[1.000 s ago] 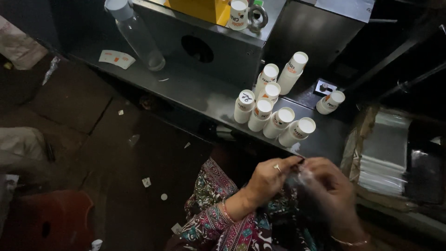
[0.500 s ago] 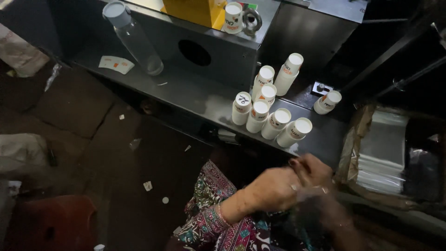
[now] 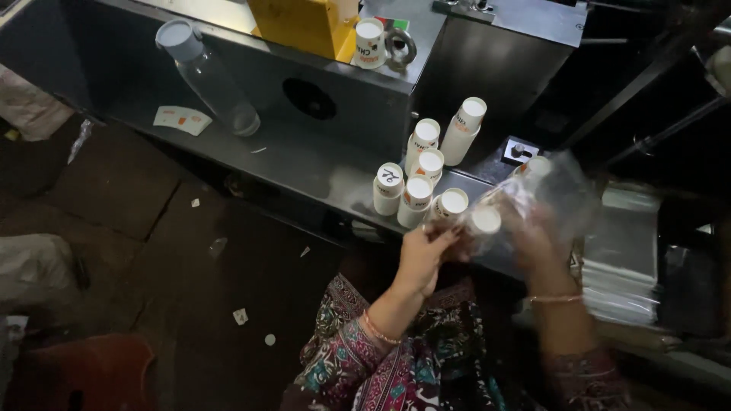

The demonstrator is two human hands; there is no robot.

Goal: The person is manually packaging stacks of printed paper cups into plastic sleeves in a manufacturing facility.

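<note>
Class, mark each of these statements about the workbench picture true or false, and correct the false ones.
1. Both hands are at a clear plastic bag. True: the left hand and right hand are at it.
2. The stacks of white paper cups stand on the floor. False: they stand on the dark metal shelf.
3. A clear plastic tube leans against the machine. True.
4. The box on top of the machine is blue. False: it is yellow.
5. A single cup stands beside the yellow box. True.
</note>
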